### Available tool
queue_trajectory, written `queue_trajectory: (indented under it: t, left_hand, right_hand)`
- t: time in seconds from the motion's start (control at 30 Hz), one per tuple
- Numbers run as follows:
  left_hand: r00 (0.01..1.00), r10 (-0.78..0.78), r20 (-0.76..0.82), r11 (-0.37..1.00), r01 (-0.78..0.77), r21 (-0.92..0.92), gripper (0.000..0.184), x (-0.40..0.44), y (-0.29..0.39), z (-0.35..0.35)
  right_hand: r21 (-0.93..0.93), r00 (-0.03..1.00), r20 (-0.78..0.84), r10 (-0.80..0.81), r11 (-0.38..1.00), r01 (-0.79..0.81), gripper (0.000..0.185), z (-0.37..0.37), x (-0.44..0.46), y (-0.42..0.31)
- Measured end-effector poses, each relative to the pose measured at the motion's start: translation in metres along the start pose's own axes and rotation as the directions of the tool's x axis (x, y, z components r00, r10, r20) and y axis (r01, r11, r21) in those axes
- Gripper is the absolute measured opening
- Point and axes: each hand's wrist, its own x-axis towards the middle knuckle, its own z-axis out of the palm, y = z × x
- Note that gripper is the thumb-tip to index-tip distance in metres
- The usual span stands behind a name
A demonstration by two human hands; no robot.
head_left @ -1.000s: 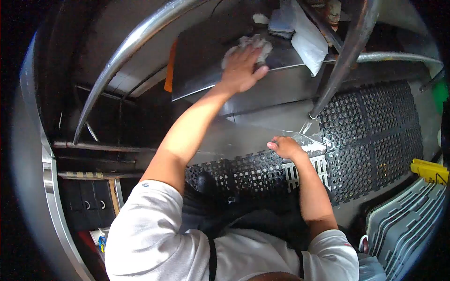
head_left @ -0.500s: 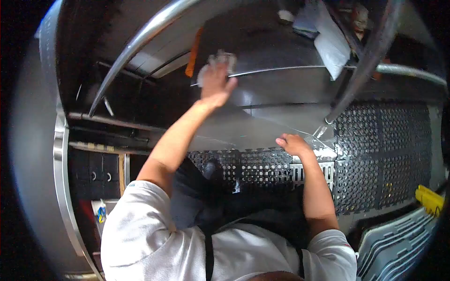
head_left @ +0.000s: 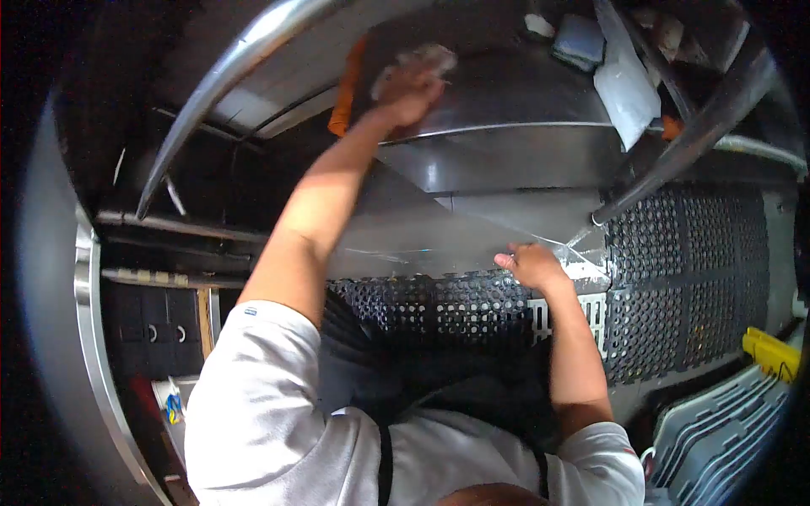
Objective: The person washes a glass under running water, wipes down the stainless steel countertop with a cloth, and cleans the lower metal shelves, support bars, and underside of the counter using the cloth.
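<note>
A pale, crumpled cloth (head_left: 432,59) lies under my left hand (head_left: 412,94), which reaches far forward and presses it on the dark metal worktop (head_left: 523,88). An orange strip of material (head_left: 349,88) hangs just left of that hand. My right hand (head_left: 537,266) is held low in front of the worktop's edge, above the floor. Its thumb and fingers point left, a little apart, and nothing shows in them. Some of its fingers are hidden from this angle.
A blue sponge-like block (head_left: 579,40) and a white bag-like item (head_left: 626,99) sit at the back right. Curved metal pipes (head_left: 215,93) cross both sides. Below are black perforated mats (head_left: 683,270) and a floor grate (head_left: 591,314). Grey ridged panels (head_left: 717,438) stand at lower right.
My left hand has slid forward and slightly right over the worktop with the cloth. The right hand stays nearly in place. The view has shifted slightly.
</note>
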Motion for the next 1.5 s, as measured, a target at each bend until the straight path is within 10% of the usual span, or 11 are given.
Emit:
queue_trajectory:
  t: [0.2, 0.33, 0.43, 0.5, 0.67, 0.9, 1.1, 1.33, 1.4, 1.43, 1.5]
  left_hand:
    - [0.976, 0.112, -0.187, 0.935, -0.039, 0.352, 0.056, 0.073, -0.188, 0.069]
    - [0.974, -0.222, -0.043, 0.969, 0.225, 0.104, 0.057, 0.04, -0.136, 0.036]
    - [0.997, 0.061, -0.048, 0.969, -0.048, 0.244, 0.055, -0.001, -0.148, 0.038]
    - [0.996, -0.078, -0.048, 0.995, 0.075, -0.072, 0.05, -0.076, -0.086, -0.003]
    - [0.98, 0.043, -0.193, 0.998, -0.05, -0.031, 0.047, -0.168, -0.038, -0.013]
    - [0.98, 0.008, -0.2, 0.991, -0.035, -0.128, 0.048, -0.056, -0.053, 0.03]
    - [0.915, 0.375, -0.153, 0.906, -0.396, -0.148, 0.049, -0.066, 0.074, -0.01]
    - [0.88, 0.43, -0.203, 0.901, -0.432, 0.036, 0.045, -0.026, -0.036, 0.009]
    - [0.911, 0.339, -0.236, 0.941, -0.327, 0.089, 0.044, 0.0, -0.099, 0.028]
    - [1.0, -0.013, -0.008, 0.999, 0.014, 0.052, 0.045, -0.038, -0.085, -0.04]
    - [0.926, -0.086, -0.367, 0.939, -0.047, -0.34, 0.046, -0.011, -0.152, 0.027]
  right_hand:
    - [-0.051, 0.968, -0.235, 0.092, 0.993, -0.107, 0.061, -0.024, -0.035, -0.045]
    - [-0.132, 0.974, -0.204, 0.101, 0.983, -0.13, 0.061, -0.019, -0.038, -0.087]
    - [-0.159, 0.991, -0.132, 0.036, 0.986, -0.057, 0.062, -0.012, -0.029, -0.12]
    - [-0.152, 0.998, -0.065, 0.012, 0.988, -0.022, 0.064, -0.004, -0.021, -0.134]
    - [-0.273, 0.992, 0.106, 0.071, 0.961, -0.04, 0.067, 0.022, 0.007, -0.14]
    - [-0.279, 0.997, 0.065, 0.038, 0.96, -0.018, 0.067, 0.029, 0.004, -0.16]
    - [-0.25, 0.991, 0.134, 0.03, 0.968, 0.004, 0.066, 0.035, 0.009, -0.171]
    - [-0.223, 0.992, 0.097, 0.076, 0.974, -0.052, 0.066, 0.034, 0.009, -0.172]
    - [-0.233, 0.984, 0.136, 0.116, 0.969, -0.082, 0.066, 0.029, 0.007, -0.178]
    - [-0.258, 0.986, 0.128, 0.106, 0.964, -0.07, 0.066, 0.034, 0.006, -0.174]
    - [-0.281, 0.986, 0.137, 0.096, 0.958, -0.054, 0.066, 0.038, 0.005, -0.172]
